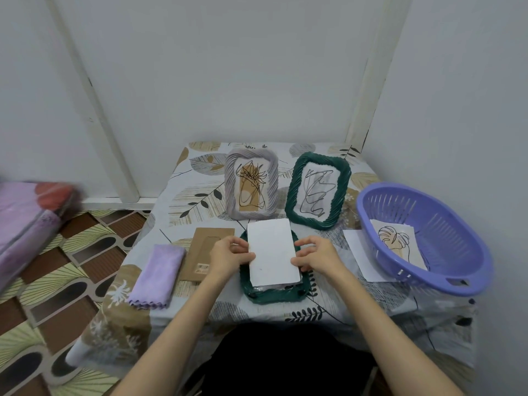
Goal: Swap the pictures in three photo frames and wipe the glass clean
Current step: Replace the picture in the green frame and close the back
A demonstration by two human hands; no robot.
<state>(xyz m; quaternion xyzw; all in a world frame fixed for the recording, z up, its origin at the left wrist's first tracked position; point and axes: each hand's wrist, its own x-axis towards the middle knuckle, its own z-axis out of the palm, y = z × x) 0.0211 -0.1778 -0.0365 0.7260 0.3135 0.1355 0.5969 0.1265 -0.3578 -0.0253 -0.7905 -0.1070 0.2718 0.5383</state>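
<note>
Each grip, left hand (228, 254) and right hand (315, 254), pinches an edge of the white picture sheet (273, 251) over the face-down green frame (274, 294) on the surface, likely mid-swap; next it wants seating squarely.

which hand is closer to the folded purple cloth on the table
Left. The left hand pinches the white sheet's left edge, with only the brown backing board between it and the purple cloth. The right hand is beyond the sheet's far edge.
</note>
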